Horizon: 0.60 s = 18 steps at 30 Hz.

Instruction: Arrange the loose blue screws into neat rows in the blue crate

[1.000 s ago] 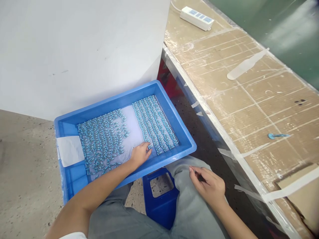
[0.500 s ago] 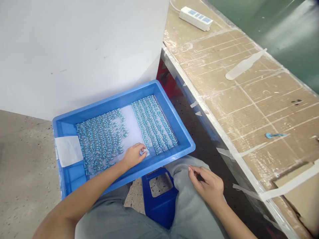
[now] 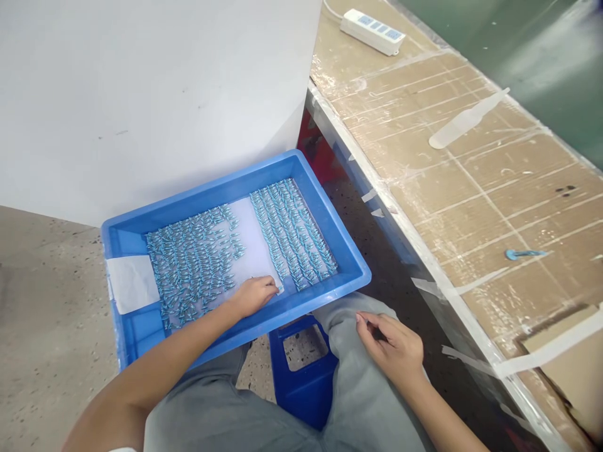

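A blue plastic tray (image 3: 330, 220) lies tilted over my lap, with many small light-blue pieces on its pale base. At the right they form tidy rows (image 3: 294, 232); at the left the pieces (image 3: 193, 263) lie more loosely. Over the bare strip by the near wall is my left hand (image 3: 257, 294), fingertips pinched together beside the end of the rows. What they hold, if anything, is too small to make out. My right hand (image 3: 393, 345) rests on my knee, thumb and forefinger pinched and the other fingers curled. Its grip hides whatever is inside.
A cardboard-covered table (image 3: 424, 188) stands at the right, bearing a white power strip (image 3: 372, 31), a pale flat strip (image 3: 464, 122) and a blue piece (image 3: 522, 254). White paper (image 3: 132, 284) covers the tray's left end. A blue stool (image 3: 301, 395) shows between my legs.
My left hand has turned slightly and its fingers have closed more tightly, low by the rows. The right hand has stayed on the knee.
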Tool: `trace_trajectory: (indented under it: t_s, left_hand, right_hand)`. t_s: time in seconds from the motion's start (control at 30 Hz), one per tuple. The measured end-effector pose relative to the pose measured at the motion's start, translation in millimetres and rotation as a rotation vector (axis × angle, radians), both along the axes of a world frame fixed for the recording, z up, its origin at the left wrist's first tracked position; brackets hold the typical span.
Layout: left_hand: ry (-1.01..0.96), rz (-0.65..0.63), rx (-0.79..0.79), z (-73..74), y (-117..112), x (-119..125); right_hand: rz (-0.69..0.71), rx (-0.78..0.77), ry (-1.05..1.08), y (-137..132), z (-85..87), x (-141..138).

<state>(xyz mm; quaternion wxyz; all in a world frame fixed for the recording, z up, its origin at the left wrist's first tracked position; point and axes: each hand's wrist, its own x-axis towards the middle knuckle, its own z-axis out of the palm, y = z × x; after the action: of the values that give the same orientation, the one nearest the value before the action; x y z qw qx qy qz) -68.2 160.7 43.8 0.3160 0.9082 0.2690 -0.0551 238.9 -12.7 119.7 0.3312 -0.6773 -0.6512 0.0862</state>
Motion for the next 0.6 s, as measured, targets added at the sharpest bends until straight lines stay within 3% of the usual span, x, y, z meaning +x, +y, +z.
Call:
trace_trajectory:
  t_s: [0.33,0.6]
  left_hand:
    - [0.040,-0.144,0.135,-7.8,-3,11]
    - [0.001,-0.115,0.100,-17.4,-7,9]
  right_hand:
    - [0.002,0.019,-0.004,1,3.3,0]
    - [0.013,0.015,0.008,-2,-0.6,1]
